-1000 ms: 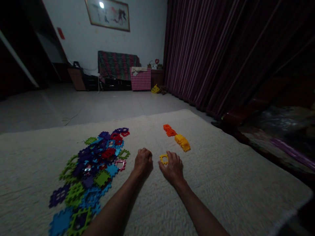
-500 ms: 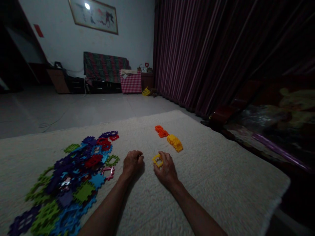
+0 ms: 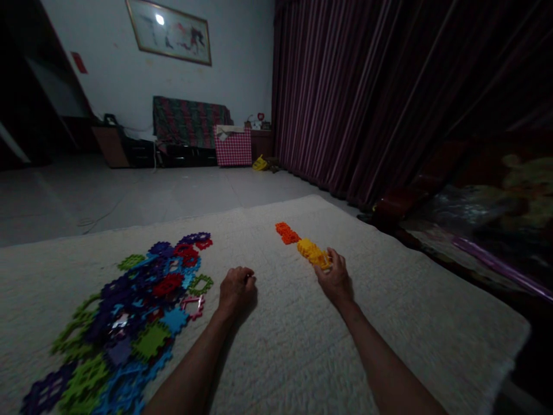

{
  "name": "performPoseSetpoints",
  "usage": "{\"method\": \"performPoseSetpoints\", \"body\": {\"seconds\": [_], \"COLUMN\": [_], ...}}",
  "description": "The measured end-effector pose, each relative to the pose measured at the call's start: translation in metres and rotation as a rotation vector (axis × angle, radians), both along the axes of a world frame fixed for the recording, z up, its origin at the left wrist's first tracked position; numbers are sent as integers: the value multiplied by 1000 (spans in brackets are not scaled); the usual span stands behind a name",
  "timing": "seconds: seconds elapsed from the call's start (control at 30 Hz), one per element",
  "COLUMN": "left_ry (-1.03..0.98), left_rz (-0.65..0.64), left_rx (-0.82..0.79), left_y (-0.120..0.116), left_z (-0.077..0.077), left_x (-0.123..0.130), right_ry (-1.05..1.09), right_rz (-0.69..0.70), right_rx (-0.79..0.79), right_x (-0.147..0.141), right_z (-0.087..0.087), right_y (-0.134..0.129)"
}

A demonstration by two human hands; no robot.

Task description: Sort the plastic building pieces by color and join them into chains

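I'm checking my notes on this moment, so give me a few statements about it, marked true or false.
1. The right hand is at the near end of the yellow pieces. True.
2. The left hand touches the mixed pile. False: it is apart from it.
3. The orange pieces lie farther away than the yellow ones. True.
4. The curtain is white. False: it is purple.

Purple curtains, 1 framed picture

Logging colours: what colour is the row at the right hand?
The row is yellow, shown in the head view.
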State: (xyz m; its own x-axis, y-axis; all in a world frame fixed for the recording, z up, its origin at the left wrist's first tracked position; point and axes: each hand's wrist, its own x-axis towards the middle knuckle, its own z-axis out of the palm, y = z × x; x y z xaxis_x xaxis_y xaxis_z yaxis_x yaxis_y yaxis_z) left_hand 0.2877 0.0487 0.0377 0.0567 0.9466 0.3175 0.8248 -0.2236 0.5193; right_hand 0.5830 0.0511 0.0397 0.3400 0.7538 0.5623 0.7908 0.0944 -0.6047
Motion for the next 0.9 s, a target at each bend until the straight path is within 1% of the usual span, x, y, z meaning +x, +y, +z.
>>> {"method": "performPoseSetpoints", "body": {"seconds": [0.1, 0.27, 0.47, 0.63, 0.9], "left_ry": [5, 22, 36, 46, 22], "left_rz": [-5, -2, 11, 1, 10], "left_rx": [16, 20, 19, 28, 19], "left_y": [0, 0, 0, 1, 0], "left_z": [0, -2, -3, -3, -2], "left_x": [0, -1, -1, -2, -1], "right_ry": [6, -20, -40, -92, -194], "right_rz": [6, -2, -5, -42, -69], "right_rx": [-65, -70, -84, -133, -150], "right_x": [4, 5, 6, 5, 6], "right_z": [-5, -11, -12, -14, -20], "right_y": [-3, 2, 5, 7, 13]}}
